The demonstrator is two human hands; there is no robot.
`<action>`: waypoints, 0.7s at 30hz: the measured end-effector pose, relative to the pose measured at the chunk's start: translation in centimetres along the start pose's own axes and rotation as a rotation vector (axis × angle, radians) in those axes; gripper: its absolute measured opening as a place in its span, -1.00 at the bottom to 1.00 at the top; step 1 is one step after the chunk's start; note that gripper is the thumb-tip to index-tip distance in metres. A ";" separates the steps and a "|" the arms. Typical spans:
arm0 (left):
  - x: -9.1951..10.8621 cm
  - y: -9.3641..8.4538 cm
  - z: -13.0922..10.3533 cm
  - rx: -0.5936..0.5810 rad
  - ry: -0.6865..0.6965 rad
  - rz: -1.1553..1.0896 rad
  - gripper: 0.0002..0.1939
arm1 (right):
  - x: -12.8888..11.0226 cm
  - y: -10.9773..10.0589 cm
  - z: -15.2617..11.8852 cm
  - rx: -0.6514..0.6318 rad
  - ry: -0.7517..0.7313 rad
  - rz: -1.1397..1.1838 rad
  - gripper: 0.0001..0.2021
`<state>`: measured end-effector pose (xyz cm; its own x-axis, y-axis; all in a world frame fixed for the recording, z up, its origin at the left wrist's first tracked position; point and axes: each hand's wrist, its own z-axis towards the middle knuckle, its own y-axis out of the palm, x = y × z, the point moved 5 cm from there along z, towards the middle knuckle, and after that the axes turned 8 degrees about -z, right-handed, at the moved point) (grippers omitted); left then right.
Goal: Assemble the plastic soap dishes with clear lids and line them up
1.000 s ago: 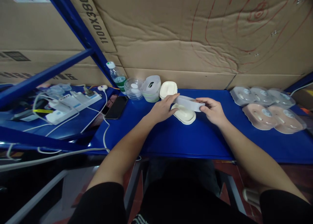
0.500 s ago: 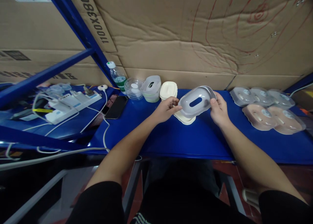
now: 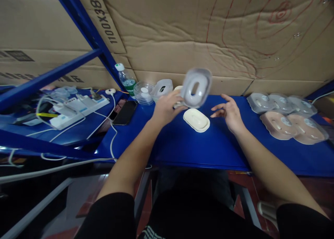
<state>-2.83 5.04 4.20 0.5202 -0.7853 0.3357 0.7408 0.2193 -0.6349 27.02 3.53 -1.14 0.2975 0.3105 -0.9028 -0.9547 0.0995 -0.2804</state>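
A translucent plastic lid with an oval slot (image 3: pixel 187 89) is raised above the blue table, gripped at its lower left edge by my left hand (image 3: pixel 167 106). It is slightly blurred. Just below it lies a cream oval tray (image 3: pixel 197 120), flat on the table. My right hand (image 3: pixel 229 112) hovers to the right of the tray, fingers apart and holding nothing. Behind my left hand stand a stack of similar slotted lids (image 3: pixel 165 87) and a partly hidden cream stack (image 3: pixel 178 87).
Round clear containers (image 3: pixel 144 92) and a water bottle (image 3: pixel 128 81) stand at the back left, near a phone (image 3: pixel 125 113). A power strip (image 3: pixel 78 112) with cables lies farther left. On the right sit several lidded containers, grey (image 3: pixel 281 103) and pinkish (image 3: pixel 279 124).
My right hand has let go of the lid and drawn slightly apart from it. My left hand has lifted and turned the lid more upright, uncovering the cream tray.
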 end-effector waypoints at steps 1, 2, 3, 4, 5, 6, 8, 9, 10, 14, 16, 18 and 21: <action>-1.3 -1.3 0.1 0.096 -0.068 0.034 -0.64 | -0.1 0.1 -0.1 -0.026 -0.014 -0.062 -0.12; -2.6 -2.6 0.0 0.173 -0.147 0.068 -0.64 | -0.2 0.2 -0.2 -0.055 -0.039 -0.141 -0.15; -3.9 -3.6 -0.1 0.228 -0.209 0.103 -0.64 | -0.4 0.5 -0.4 -0.091 -0.072 -0.230 -0.19; -5.2 -4.6 -0.4 0.270 -0.260 0.134 -0.64 | -0.7 0.8 -0.6 -0.136 -0.113 -0.323 -0.23; -6.4 -5.4 -0.7 0.308 -0.309 0.157 -0.65 | -1.0 1.2 -0.9 -0.193 -0.157 -0.416 -0.26; -7.5 -5.9 -1.0 0.321 -0.350 0.167 -0.65 | -1.2 1.7 -1.3 -0.264 -0.202 -0.500 -0.27; -9.4 -6.3 -1.6 0.315 -0.411 0.158 -0.65 | -1.5 2.7 -2.0 -0.426 -0.273 -0.620 -0.21; -10.2 -6.3 -1.9 0.304 -0.427 0.135 -0.64 | -1.5 3.1 -2.4 -0.498 -0.293 -0.657 -0.17; -10.9 -6.3 -2.1 0.294 -0.437 0.104 -0.62 | -1.4 3.4 -2.6 -0.554 -0.303 -0.681 -0.13; -12.6 -5.8 -2.6 0.260 -0.458 -0.013 -0.54 | -0.9 3.5 -2.8 -0.602 -0.305 -0.741 -0.15; -13.0 -5.5 -2.7 0.244 -0.470 -0.026 -0.50 | -0.6 3.2 -2.6 -0.591 -0.294 -0.775 -0.19; -13.1 -5.2 -2.7 0.237 -0.488 -0.022 -0.47 | -0.2 2.8 -2.5 -0.575 -0.270 -0.821 -0.21; -13.0 -5.0 -2.7 0.249 -0.505 -0.008 -0.45 | 0.4 2.4 -2.3 -0.546 -0.253 -0.863 -0.24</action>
<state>-14.41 12.57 1.16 0.6079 -0.4262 0.6700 0.7915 0.3930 -0.4681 24.81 1.69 -2.89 0.8091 0.5318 -0.2500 -0.2716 -0.0389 -0.9616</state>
